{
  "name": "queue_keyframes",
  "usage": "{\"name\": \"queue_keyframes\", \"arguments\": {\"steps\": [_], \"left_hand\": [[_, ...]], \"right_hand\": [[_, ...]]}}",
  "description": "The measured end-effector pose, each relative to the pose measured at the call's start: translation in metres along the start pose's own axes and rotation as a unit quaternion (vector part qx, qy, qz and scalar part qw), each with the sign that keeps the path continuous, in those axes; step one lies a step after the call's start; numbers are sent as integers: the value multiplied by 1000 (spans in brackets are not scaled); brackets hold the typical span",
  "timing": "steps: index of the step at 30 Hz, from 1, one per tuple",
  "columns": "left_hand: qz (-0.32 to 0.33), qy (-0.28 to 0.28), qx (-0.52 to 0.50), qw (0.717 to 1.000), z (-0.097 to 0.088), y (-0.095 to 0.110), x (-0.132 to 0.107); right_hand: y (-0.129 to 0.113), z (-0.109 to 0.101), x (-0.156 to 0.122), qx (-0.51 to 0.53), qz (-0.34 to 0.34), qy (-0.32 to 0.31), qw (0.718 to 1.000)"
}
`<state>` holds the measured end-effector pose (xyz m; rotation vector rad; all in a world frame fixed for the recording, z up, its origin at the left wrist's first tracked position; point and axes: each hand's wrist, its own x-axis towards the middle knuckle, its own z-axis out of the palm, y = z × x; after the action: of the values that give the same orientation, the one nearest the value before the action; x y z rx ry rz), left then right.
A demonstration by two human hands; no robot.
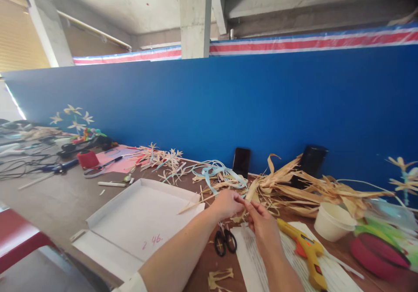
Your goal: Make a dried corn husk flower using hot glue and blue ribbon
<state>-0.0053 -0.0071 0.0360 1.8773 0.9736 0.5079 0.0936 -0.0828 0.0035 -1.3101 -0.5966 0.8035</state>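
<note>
Both my hands meet over the brown table, just in front of a pile of dried corn husks [303,187]. My left hand [225,205] is closed around a thin pale husk strip [192,205] that sticks out to the left over the white box. My right hand [263,220] pinches the other end of the same strip, fingertips touching the left hand's. Black-handled scissors [224,240] lie right below my hands, and a yellow glue gun [307,250] lies to the right of my right wrist on a white sheet [251,257].
An open flat white cardboard box [137,222] lies at the left. A white cup [333,221], light blue ribbon [212,172], husk flowers [160,157], a red spool [87,158] and two dark phones [241,161] leaning on the blue partition [228,109] surround the work area.
</note>
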Motion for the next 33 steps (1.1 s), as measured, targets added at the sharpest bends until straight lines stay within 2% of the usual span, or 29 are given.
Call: {"name": "queue_keyframes", "arguments": {"steps": [2, 4, 8, 12, 16, 19, 22, 25, 29, 33], "left_hand": [[28, 22, 1, 999, 3, -6, 1], [35, 20, -27, 999, 3, -10, 0], [-12, -41, -137, 990, -2, -14, -3], [-51, -105, -260, 958, -2, -17, -5], [-50, -97, -303, 947, 1, -17, -5], [-49, -74, -280, 956, 1, -18, -4], [-15, -52, -242, 969, 0, -22, -3], [14, -21, -185, 982, 0, -25, -2], [90, 41, -32, 995, 0, -24, -4], [157, 105, 143, 972, 1, -17, -11]], "right_hand": [[2, -2, 3, -17, 2, 2, 1000], [5, -4, 5, -42, 3, 2, 999], [8, -2, 6, -46, 10, 1, 999], [7, -1, 3, -29, 21, 3, 999], [3, -1, 0, 2, 31, 9, 999], [-1, 0, -2, 59, 56, -17, 997], [-3, 1, -3, 112, 71, -51, 990], [-2, 1, -3, 140, 74, -58, 986], [-1, 1, -3, 114, 65, -40, 991], [-3, 4, -6, 76, 58, -25, 995]]}}
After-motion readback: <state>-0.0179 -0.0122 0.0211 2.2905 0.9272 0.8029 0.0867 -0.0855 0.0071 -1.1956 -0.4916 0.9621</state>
